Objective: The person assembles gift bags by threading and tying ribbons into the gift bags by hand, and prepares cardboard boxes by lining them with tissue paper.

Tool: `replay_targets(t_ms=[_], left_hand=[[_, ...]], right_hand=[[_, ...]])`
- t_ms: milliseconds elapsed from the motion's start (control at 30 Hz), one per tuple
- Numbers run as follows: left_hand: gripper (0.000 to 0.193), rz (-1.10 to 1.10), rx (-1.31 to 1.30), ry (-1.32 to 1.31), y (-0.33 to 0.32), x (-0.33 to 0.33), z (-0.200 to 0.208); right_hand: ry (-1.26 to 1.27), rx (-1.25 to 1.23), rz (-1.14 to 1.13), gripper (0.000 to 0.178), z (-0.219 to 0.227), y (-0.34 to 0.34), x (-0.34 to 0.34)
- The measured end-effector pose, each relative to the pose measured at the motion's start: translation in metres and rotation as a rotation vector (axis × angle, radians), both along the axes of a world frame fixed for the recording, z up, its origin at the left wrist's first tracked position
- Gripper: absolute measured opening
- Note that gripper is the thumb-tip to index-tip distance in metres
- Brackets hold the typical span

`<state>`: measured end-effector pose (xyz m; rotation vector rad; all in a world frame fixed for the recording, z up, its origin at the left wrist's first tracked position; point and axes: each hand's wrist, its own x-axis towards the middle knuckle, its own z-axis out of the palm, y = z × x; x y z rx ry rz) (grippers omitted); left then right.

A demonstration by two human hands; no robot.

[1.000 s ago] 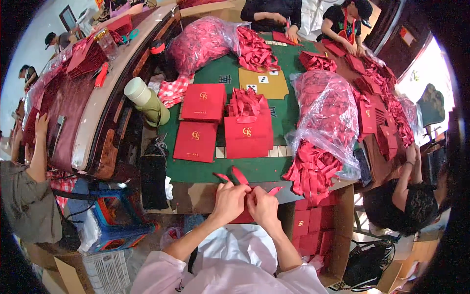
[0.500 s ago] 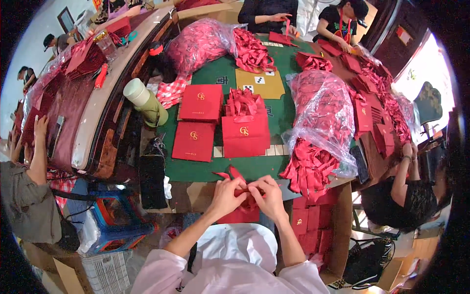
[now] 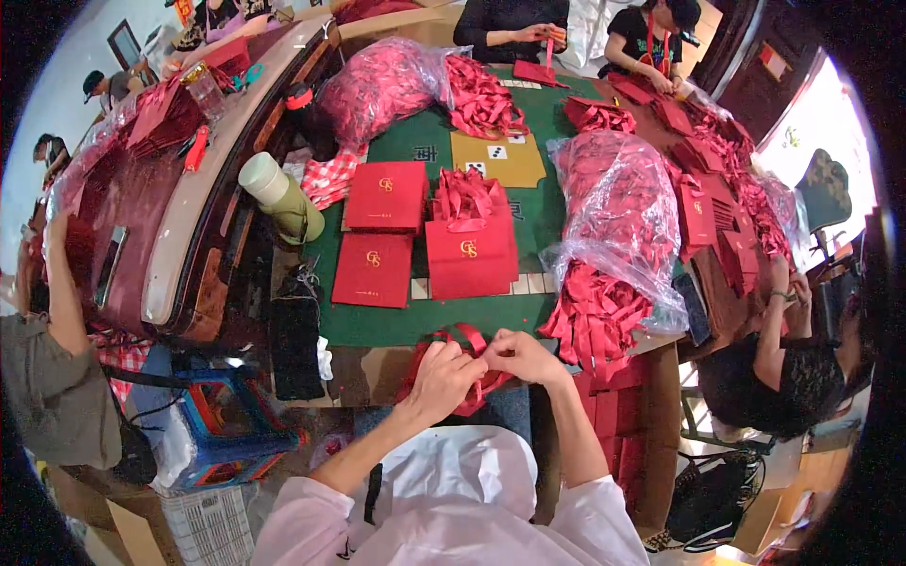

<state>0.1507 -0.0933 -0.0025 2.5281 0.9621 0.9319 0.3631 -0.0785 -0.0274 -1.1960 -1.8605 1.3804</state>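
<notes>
At the near edge of the green table (image 3: 377,325), my left hand (image 3: 441,380) and my right hand (image 3: 521,358) are close together with fingers pinched on a red ribbon (image 3: 469,332). The ribbon loops above and below my fingers. Some red material behind my left hand is mostly hidden, so I cannot tell whether it is a bag. Just beyond my hands stand red paper gift bags (image 3: 469,259) with ribbon handles on top. Left of them lie two piles of flat red bags, a far pile (image 3: 385,196) and a near pile (image 3: 372,271).
Clear plastic sacks of red ribbon lie on the right (image 3: 618,208) and at the back left (image 3: 387,90). A green bottle (image 3: 280,198) stands at the left edge. Below right is a cardboard box (image 3: 661,424) of red bags. Several other people work around the tables.
My right hand has moved slightly right and up, my left hand slightly down. The ribbon now forms wider loops around my fingers. The red bag below my hands no longer shows clearly.
</notes>
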Motion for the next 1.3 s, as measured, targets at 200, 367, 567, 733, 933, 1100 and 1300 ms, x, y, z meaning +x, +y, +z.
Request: replay_targets(t_ms=[200,367,567,733,933,1100,1300], left_hand=[[0.010,0.035,-0.190,-0.033,-0.001,-0.004,0.001],[0.012,0.075,-0.363,-0.018,0.001,-0.003,0.006],[0.017,0.183,-0.427,-0.052,0.014,-0.013,-0.005],[0.017,0.243,-0.497,-0.060,0.030,-0.014,-0.009],[0.019,0.256,-0.345,-0.156,0.039,0.001,-0.023],[0.012,0.244,-0.327,-0.143,0.031,0.018,-0.031],[0.026,0.220,-0.681,-0.504,-0.044,0.010,-0.002]], right_hand=[[0.031,0.020,-0.306,0.011,-0.013,0.002,-0.016],[-0.127,0.191,-0.689,0.016,-0.009,0.004,-0.015],[-0.052,0.271,-0.650,0.014,0.003,-0.022,-0.011],[-0.358,0.526,-0.266,0.025,0.029,-0.059,-0.001],[-0.274,0.231,-0.352,0.015,0.022,-0.083,-0.002],[0.280,-0.182,-0.490,0.011,0.008,-0.076,-0.029],[0.375,-0.179,-0.615,0.008,0.004,-0.064,-0.060]])
